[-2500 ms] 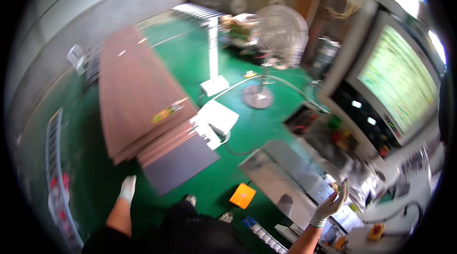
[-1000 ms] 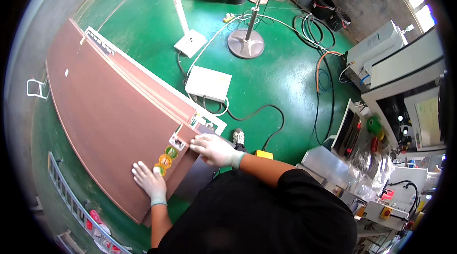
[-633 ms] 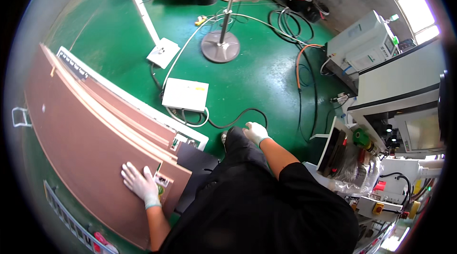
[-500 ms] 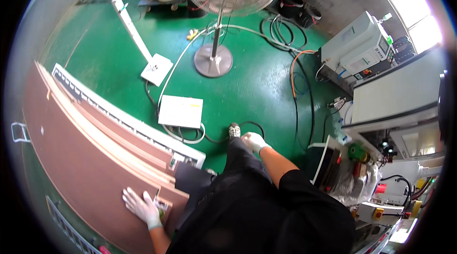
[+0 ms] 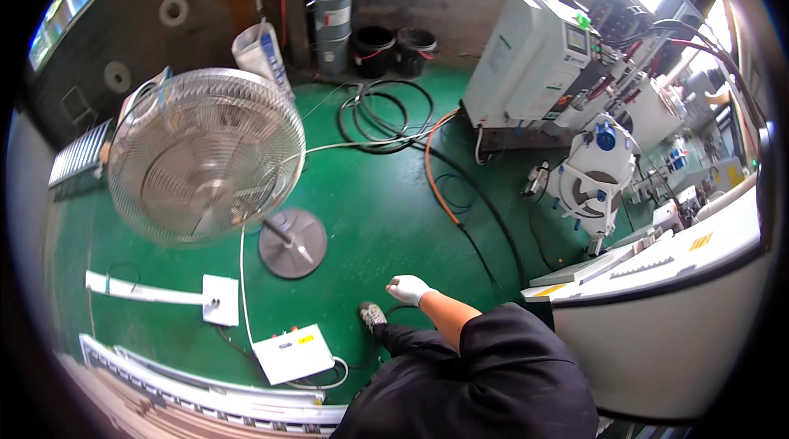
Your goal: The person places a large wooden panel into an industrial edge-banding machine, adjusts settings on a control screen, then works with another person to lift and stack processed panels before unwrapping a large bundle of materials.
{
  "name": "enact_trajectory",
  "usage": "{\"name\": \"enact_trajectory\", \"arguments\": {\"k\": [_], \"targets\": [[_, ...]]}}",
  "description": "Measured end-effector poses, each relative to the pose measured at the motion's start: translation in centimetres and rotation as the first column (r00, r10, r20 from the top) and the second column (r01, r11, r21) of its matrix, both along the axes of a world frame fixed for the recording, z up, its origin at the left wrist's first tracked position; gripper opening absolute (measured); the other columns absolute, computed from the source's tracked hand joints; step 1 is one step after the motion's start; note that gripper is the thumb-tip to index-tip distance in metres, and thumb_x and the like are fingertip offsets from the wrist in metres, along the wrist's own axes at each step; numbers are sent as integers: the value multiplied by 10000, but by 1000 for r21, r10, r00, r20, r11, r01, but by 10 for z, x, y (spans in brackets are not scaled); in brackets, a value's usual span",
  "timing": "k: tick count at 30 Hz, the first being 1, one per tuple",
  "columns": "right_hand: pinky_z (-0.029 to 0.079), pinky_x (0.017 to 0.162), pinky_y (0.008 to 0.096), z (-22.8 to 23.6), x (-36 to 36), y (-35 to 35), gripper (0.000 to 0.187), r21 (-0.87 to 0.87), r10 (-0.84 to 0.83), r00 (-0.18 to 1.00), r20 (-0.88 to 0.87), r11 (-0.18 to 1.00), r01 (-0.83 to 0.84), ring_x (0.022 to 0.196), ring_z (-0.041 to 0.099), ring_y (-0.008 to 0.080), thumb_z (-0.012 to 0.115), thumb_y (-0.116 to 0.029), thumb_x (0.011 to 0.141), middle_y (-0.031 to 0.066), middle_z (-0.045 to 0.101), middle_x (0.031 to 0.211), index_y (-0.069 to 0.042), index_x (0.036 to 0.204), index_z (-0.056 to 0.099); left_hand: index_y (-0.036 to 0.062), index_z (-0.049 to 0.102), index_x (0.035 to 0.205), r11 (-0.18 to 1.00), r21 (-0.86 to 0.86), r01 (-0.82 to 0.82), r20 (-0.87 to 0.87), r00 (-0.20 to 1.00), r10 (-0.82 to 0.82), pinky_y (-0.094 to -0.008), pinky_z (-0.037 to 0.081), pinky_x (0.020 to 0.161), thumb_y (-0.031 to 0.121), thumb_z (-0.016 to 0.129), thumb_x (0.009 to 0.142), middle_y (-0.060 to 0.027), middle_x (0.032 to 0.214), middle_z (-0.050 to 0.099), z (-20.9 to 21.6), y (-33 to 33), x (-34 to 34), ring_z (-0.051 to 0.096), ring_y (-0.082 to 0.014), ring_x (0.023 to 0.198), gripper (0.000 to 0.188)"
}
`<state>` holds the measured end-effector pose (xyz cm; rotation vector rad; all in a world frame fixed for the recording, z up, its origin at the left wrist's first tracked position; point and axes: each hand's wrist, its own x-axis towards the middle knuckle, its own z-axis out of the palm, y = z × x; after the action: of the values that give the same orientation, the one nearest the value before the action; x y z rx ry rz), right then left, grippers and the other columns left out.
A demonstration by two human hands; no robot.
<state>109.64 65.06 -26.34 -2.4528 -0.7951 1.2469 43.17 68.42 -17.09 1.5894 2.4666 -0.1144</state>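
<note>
My right hand (image 5: pixel 408 289), in a white glove, hangs over the green floor just ahead of my body. Its fingers are curled closed and nothing shows in them. Below it is my foot in a patterned shoe (image 5: pixel 372 316). Closest among the things around the hand is a flat white box (image 5: pixel 294 354) with a yellow label and a cable, lying on the floor to the left but not touched. My left hand is out of view. At the lower left, part of a stack of brown boards (image 5: pixel 123 410) shows beside a long white rail (image 5: pixel 205 402).
A large standing fan (image 5: pixel 205 159) is at left, near a white post on a square base (image 5: pixel 220 301). Black and orange hoses (image 5: pixel 429 172) cross the floor. A grey-white cabinet machine (image 5: pixel 526 65) stands at far right; a white machine housing (image 5: pixel 657 340) rises close on my right.
My view has swung right and lifted toward the back wall. The left hand, which lay flat on the brown boards, has left the picture. My right hand stays curled.
</note>
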Motion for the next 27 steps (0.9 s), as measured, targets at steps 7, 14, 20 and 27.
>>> {"name": "enact_trajectory", "arguments": {"k": [7, 14, 20, 27], "targets": [[514, 958, 446, 30, 161, -25, 449, 96, -341, 932, 126, 939, 330, 1104, 670, 378, 509, -391, 967, 210, 721, 1147, -31, 1122, 727, 2, 533, 1406, 886, -350, 303, 653, 758, -1, -397, 420, 1074, 371, 488, 1068, -164, 1374, 588, -119, 141, 224, 557, -267, 1235, 502], [502, 992, 444, 27, 195, -50, 474, -10, -209, 976, 58, 978, 210, 1146, 653, 381, 514, -428, 959, 209, 706, 1192, -57, 1168, 721, -19, 547, 1394, 775, -184, 605, 966, 255, 31, -360, 402, 1097, 332, 530, 1056, -142, 1352, 614, -131, 264, 566, 565, -231, 1236, 488], [501, 987, 449, 16, 220, -65, 502, -1, -211, 974, -82, 977, 212, 1150, 647, 387, 516, -460, 975, 206, 703, 1191, -70, 1246, 680, 1, 557, 1406, 657, -273, 702, 952, 294, 82, -363, 411, 1094, 299, 537, 1039, -149, 1331, 632, -123, 306, 728, 581, -253, 1231, 473], [477, 1041, 421, 1, 313, -120, 449, 153, -696, 711, -98, 696, 702, 1202, 625, 360, 504, -411, 1014, 181, 686, 1254, -78, 1264, 672, 20, 724, 993, -256, -358, 898, 546, -21, -838, -485, 552, 856, 430, 409, 1038, -181, 931, 730, -221, 373, 744, 708, -324, 935, 519]]}}
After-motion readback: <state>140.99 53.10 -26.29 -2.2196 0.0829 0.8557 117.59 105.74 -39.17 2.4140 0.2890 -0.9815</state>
